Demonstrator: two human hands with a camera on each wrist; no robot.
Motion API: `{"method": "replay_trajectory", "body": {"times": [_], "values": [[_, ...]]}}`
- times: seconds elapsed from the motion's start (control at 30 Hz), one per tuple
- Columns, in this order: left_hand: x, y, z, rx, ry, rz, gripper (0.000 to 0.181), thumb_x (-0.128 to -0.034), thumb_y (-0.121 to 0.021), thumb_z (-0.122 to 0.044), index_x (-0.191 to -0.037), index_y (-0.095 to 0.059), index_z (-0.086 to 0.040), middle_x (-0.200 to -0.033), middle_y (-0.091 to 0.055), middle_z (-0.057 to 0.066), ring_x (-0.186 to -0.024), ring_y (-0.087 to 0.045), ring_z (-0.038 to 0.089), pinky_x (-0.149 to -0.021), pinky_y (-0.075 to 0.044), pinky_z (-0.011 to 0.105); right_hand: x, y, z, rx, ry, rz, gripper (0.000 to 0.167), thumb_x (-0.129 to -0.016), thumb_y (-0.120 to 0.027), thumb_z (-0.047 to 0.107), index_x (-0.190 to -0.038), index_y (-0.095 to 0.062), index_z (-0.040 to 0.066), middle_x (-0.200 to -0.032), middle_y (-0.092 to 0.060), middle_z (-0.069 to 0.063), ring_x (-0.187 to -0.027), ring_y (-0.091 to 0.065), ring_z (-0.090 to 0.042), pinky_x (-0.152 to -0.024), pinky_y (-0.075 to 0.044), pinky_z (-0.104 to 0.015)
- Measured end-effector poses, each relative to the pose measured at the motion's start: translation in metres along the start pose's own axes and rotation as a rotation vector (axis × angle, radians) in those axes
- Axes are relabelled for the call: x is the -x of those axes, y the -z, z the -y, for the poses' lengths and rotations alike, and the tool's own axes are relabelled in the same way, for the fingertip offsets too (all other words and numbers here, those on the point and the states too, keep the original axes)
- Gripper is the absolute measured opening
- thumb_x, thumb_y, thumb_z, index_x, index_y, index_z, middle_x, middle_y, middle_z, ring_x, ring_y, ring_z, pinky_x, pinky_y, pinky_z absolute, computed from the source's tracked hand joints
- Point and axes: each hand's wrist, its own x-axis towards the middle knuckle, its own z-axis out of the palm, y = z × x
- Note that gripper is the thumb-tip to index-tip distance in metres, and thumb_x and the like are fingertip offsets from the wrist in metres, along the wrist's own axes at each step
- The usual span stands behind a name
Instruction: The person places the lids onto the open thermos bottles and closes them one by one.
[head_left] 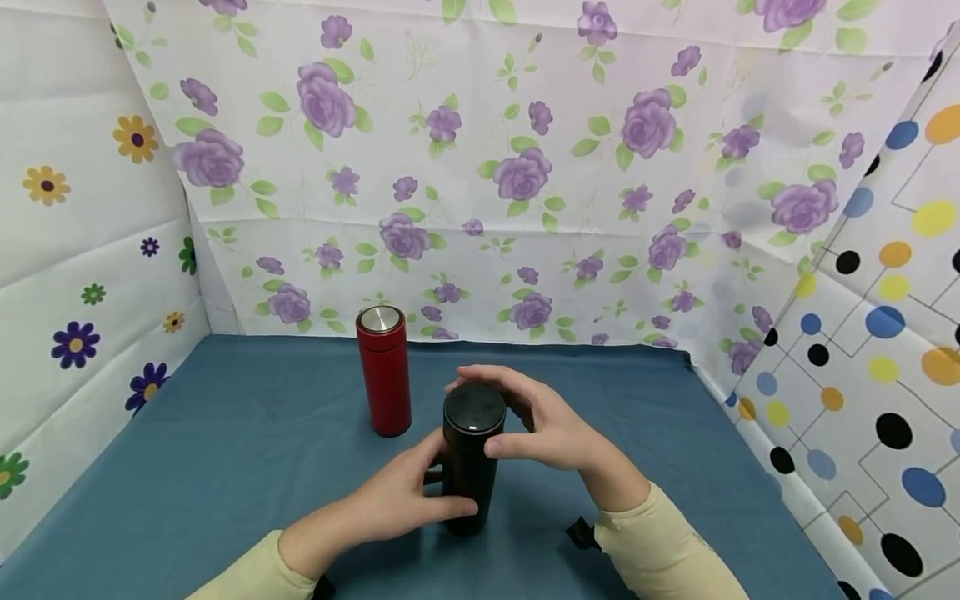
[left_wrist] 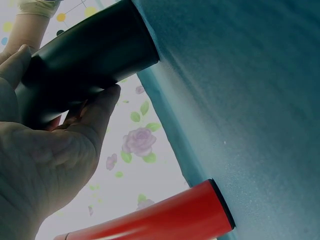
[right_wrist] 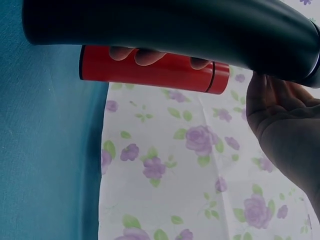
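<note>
A black thermos stands upright on the blue cloth, its round dark lid facing up. My left hand grips its body from the left, thumb across the front and fingers behind. Around the upper end curves my right hand, with the thumb at the front just below the lid and the fingers reaching behind. The left wrist view shows the left palm beside the dark body. In the right wrist view, the right hand meets the thermos near its lid; left fingertips show beneath the body.
A red thermos with a silver-topped lid stands behind and left of the black one. Blue cloth covers the table. A flowered curtain hangs along the back edge, with patterned sheets at the left and the right.
</note>
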Motion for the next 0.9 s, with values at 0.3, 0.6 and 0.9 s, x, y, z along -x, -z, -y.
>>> {"method": "replay_trajectory", "body": {"times": [0.3,0.6,0.9], "values": [[-0.0006,-0.0002,0.0002,-0.027,0.009,0.001,0.074,-0.0984,-0.088,-0.040,-0.159,-0.047,-0.033,-0.139,-0.068,-0.012,-0.137,-0.064,0.017,-0.118,-0.051,0.061,-0.0004,-0.0007,0.0005,-0.103,0.036,0.042,0.076,-0.111,-0.071,0.030,-0.169,-0.036,-0.004,-0.161,-0.056,-0.023,-0.145,-0.056,-0.039,-0.122,-0.046,-0.048],[0.0003,-0.0001,-0.0002,-0.007,0.010,0.000,0.074,-0.0986,-0.089,-0.039,-0.160,-0.047,-0.033,-0.140,-0.068,-0.010,-0.138,-0.063,0.018,-0.119,-0.050,0.062,0.0001,0.0013,0.0004,-0.092,0.000,0.034,0.067,-0.110,-0.074,0.028,-0.165,-0.047,0.000,-0.157,-0.062,-0.021,-0.141,-0.061,-0.037,-0.119,-0.050,-0.048],[-0.0001,-0.0003,0.0004,-0.004,0.001,0.003,0.073,-0.0988,-0.088,-0.038,-0.159,-0.047,-0.032,-0.140,-0.068,-0.010,-0.137,-0.063,0.017,-0.119,-0.050,0.061,0.0011,0.0020,0.0022,-0.040,-0.011,-0.010,0.065,-0.106,-0.079,0.028,-0.159,-0.054,0.000,-0.146,-0.066,-0.018,-0.128,-0.067,-0.032,-0.111,-0.056,-0.046]]}}
